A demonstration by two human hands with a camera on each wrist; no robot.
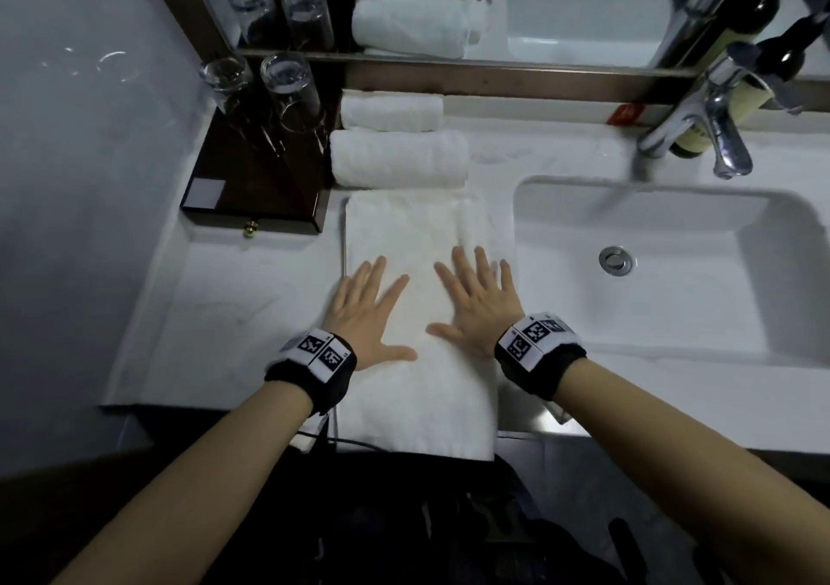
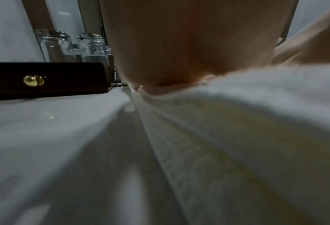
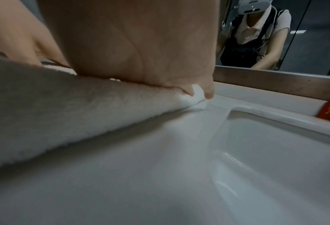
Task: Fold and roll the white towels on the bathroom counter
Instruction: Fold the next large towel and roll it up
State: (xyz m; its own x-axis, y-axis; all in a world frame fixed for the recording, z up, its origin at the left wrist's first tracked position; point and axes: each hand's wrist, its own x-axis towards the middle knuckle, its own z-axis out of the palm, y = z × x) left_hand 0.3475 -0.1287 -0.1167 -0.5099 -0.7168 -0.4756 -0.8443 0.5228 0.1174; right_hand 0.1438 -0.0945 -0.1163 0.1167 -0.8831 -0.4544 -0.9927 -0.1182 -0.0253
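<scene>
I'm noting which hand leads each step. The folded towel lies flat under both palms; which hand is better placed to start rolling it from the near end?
Hard to call, perhaps the left. The left hand lies nearer the towel's hanging near end; the right hand reaches farther up, by the sink.

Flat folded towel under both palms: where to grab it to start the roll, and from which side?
Take the folded towel by its near short edge, which overhangs the counter front, probably one hand per corner, coming from the person's side. The strip runs lengthwise toward the rolled towels, so it likely rolls away.

bathroom | sink (image 1: 673,243) | faucet (image 1: 714,135) | mirror (image 1: 561,9) | glasses (image 1: 287,90)
</scene>
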